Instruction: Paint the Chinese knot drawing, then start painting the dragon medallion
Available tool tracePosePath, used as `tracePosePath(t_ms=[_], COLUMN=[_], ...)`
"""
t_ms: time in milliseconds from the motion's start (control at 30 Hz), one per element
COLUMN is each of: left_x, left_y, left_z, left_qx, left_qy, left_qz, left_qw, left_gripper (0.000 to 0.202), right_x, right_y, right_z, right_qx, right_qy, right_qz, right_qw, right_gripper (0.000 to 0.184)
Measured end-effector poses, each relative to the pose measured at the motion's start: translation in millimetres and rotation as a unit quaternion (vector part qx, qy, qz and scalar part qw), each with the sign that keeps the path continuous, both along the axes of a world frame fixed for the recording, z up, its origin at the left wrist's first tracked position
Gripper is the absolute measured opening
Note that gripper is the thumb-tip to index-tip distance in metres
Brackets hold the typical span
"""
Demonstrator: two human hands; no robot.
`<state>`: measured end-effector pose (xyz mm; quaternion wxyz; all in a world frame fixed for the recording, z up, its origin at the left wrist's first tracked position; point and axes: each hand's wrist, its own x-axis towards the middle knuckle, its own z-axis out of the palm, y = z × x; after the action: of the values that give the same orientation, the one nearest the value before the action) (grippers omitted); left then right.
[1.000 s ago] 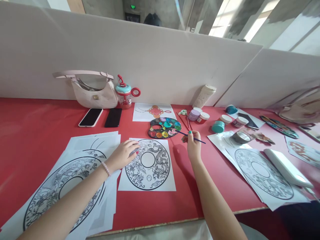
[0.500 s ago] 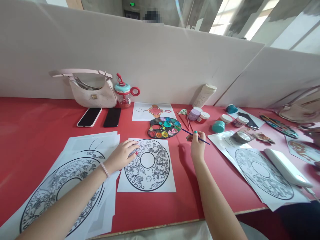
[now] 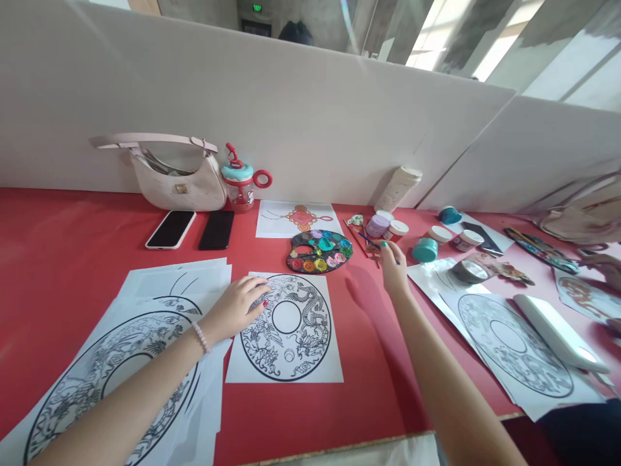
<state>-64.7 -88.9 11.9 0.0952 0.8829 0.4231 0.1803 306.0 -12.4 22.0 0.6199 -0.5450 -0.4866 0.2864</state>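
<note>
My left hand (image 3: pixel 241 304) lies with fingers spread on the upper left part of a sheet (image 3: pixel 286 327) printed with a round dragon line drawing. In my right hand (image 3: pixel 394 264) a thin dark blue paintbrush (image 3: pixel 366 239) is pinched, its tip pointing up and left. This hand hovers over the red table, right of a black paint palette (image 3: pixel 317 267) that carries several colours. Close to the brush tip lie red brushes (image 3: pixel 354 232) on the table. Beyond them stand a lilac paint jar (image 3: pixel 377 226) and a white-lidded jar (image 3: pixel 396 230).
A stack of printed sheets (image 3: pixel 213 382) lies at left, below two phones (image 3: pixel 171 230). A handbag (image 3: pixel 179 188) and a cup (image 3: pixel 241 188) stand by the partition. At right are a teal jar (image 3: pixel 425 250), a white device (image 3: pixel 557 333) and another person's hand (image 3: pixel 604 265).
My right hand has moved right with the paintbrush, so its tip is now away from the palette and over the red brushes. My left hand stays on the sheet.
</note>
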Motion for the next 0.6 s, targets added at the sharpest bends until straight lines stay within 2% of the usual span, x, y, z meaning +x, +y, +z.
tracePosePath(t_ms=[67, 133, 167, 367, 600], left_x=[0.2, 0.5, 0.5, 0.1, 0.0], left_y=[0.3, 0.3, 0.1, -0.7, -1.1], left_z=[0.9, 2.3, 2.9, 4.3, 5.2], left_qx=[-0.006, -0.011, -0.013, -0.029, -0.031], left_qy=[0.007, 0.011, 0.012, 0.013, 0.01], left_qz=[-0.002, -0.001, 0.001, 0.002, 0.003], left_qw=[1.0, 1.0, 1.0, 0.999, 0.999], left_gripper=[0.031, 0.031, 0.031, 0.032, 0.032], right_x=[15.1, 26.7, 30.7, 36.2, 38.9], right_y=[20.2, 38.3, 45.6, 62.6, 65.3], right_z=[6.8, 13.4, 16.3, 20.2, 10.6], right_qx=[-0.003, -0.006, -0.011, -0.031, -0.043], right_qy=[-0.087, -0.263, -0.292, -0.374, -0.409], right_qz=[-0.013, -0.038, -0.036, -0.006, -0.008], right_qw=[0.996, 0.964, 0.956, 0.927, 0.911], right_gripper=[0.034, 0.035, 0.031, 0.015, 0.016])
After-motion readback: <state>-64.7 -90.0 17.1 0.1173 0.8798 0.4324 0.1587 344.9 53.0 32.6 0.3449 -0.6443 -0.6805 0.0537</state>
